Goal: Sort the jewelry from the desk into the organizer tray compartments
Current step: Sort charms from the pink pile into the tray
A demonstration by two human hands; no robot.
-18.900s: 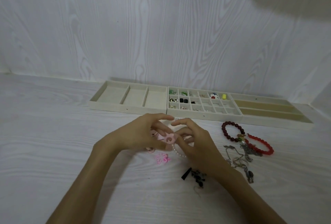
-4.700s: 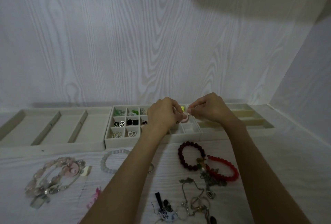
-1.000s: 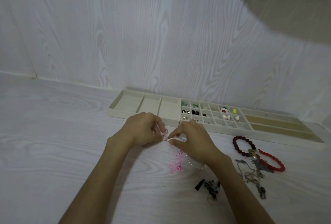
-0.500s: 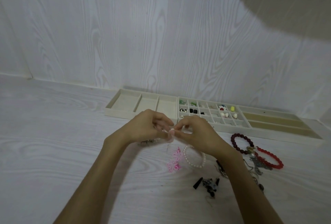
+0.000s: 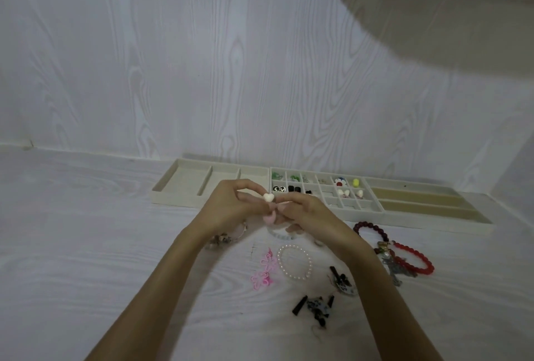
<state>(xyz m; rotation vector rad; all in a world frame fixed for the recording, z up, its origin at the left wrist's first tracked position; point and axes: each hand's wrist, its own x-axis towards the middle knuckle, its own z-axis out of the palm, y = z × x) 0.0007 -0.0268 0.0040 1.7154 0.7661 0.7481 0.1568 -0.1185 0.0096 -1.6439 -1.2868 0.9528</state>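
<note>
A: Status of hands?

B: Left hand [image 5: 231, 204] and right hand [image 5: 306, 210] together pinch a white heart earring [image 5: 268, 197] above the tabletop [image 5: 86, 230].

A: Procedure?

B: Keep grip light; carry toward 1 o'clock to the organizer tray [image 5: 372, 210], matching the heart pieces [image 5: 344, 193].

A: Surroundings?

B: White woodgrain tabletop and wall [image 5: 202, 57]; pearl bracelet [image 5: 294, 262] at 6 o'clock.

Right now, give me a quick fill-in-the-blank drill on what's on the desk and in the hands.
1. Both hands pinch a small white ____-shaped earring.
2. The pearl bracelet lies just right of the ____ flower ornaments.
3. The yellow bead sits in the ____ tray of three.

Missing words: heart; pink; middle
</note>
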